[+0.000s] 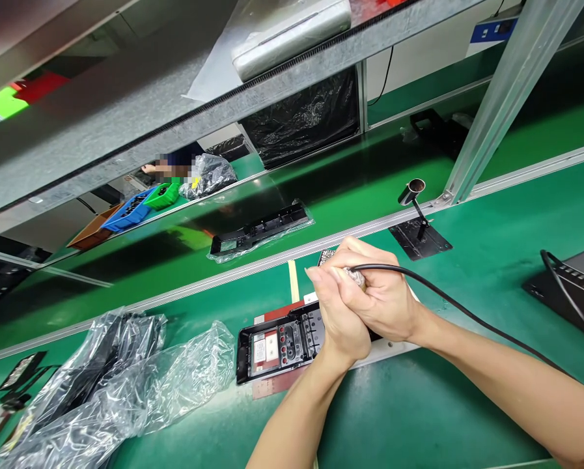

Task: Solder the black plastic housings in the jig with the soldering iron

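Note:
My left hand [338,312] and my right hand [387,296] are closed together around the upright handle of a corded soldering iron [356,277]. Only the wrapped top end shows between the fingers; its tip is hidden below my hands. A black cord [448,299] leaves the top and runs over my right forearm. Beneath my hands lies a black plastic housing [272,348] with a small window and several red-ringed holes. Its right part is covered by my hands. The housing rests on a reddish-brown base [272,385].
A soldering iron stand [421,238] with a metal tube is behind my right hand. Bagged black parts [101,365] lie at left. A long black part [262,229] lies on the green conveyor belt [350,176]. A metal shelf [174,124] crosses overhead. Another person's hand [149,169] shows beyond.

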A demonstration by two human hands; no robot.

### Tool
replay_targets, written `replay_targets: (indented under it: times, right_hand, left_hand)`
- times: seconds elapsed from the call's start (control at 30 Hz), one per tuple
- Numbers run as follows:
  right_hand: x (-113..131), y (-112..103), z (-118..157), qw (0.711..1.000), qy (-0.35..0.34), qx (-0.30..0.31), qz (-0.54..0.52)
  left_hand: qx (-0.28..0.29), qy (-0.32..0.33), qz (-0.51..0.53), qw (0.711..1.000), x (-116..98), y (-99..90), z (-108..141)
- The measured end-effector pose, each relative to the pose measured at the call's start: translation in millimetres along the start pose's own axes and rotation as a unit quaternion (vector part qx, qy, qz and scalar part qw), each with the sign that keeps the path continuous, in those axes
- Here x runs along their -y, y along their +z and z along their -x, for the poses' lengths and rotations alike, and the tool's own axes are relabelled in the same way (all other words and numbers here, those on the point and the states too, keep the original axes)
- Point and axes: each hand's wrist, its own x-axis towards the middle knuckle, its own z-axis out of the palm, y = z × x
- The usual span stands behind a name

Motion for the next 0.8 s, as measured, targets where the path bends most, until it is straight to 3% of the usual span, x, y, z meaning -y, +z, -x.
replay_targets:
  times: [0.33,0.8]
  right_hand:
    - [0.4,-0.2,0.1,1.0,-0.003,0.002,0.002]
    - [0.0,1.7,2.9,1.0,0.0,0.011,-0.012]
  left_hand:
    - [-0.001,-0.014,-0.018,1.0,-2.0,-2.9,1.7]
    - [0.004,0.016,0.018,1.0,4.8,-6.1,3.2]
